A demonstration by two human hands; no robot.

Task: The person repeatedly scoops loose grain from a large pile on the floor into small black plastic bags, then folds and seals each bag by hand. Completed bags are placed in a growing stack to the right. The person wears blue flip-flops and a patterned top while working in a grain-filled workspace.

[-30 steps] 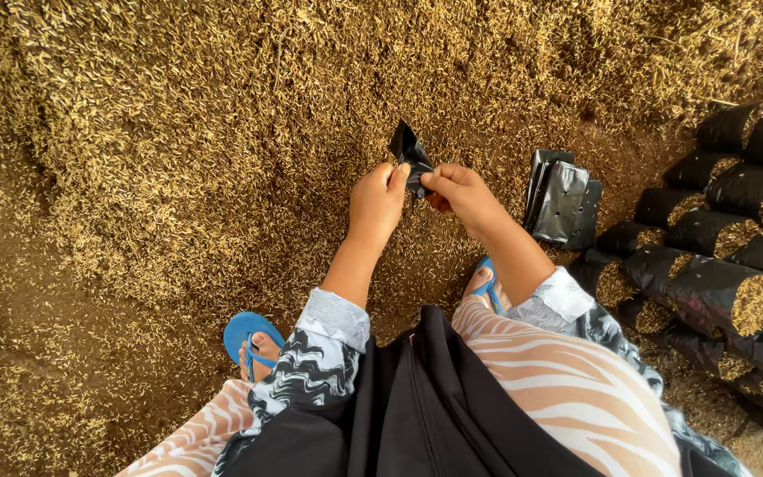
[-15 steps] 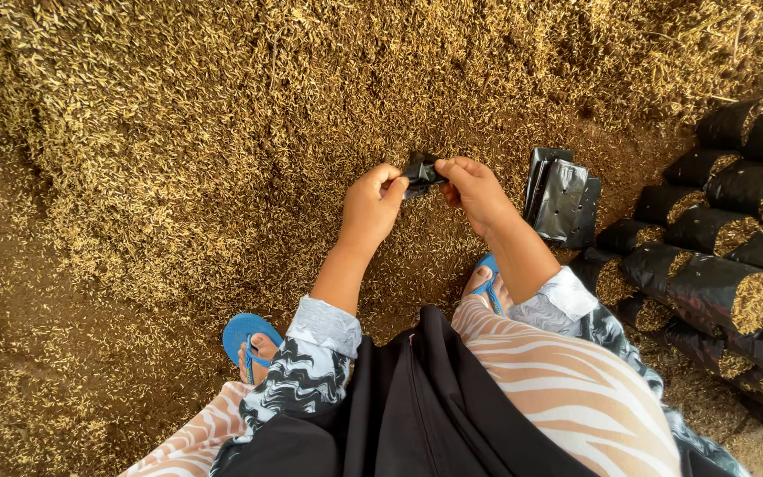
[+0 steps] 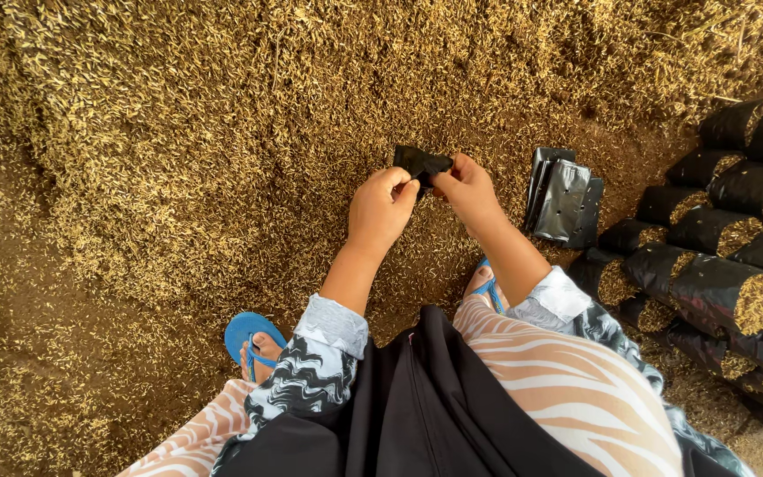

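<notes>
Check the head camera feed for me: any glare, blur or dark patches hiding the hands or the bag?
Head view: even, soft light, no glare; both hands, left hand and right hand, are sharp; the small black bag they pinch shows little surface detail; the filled bags at right sit in deeper shadow; slight wide-angle stretch at edges.

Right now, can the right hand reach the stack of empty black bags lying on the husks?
Probably yes. The right hand is close to the stack of empty black bags, with nothing between them, but it is pinching a small black bag.

We wear a black-and-white swirl-patterned top with rolled pale blue cuffs [image 3: 333,323], a black apron-like cloth [image 3: 417,406], peach trousers with white stripes [image 3: 576,393], and bright blue rubber flip-flops [image 3: 249,336].
</notes>
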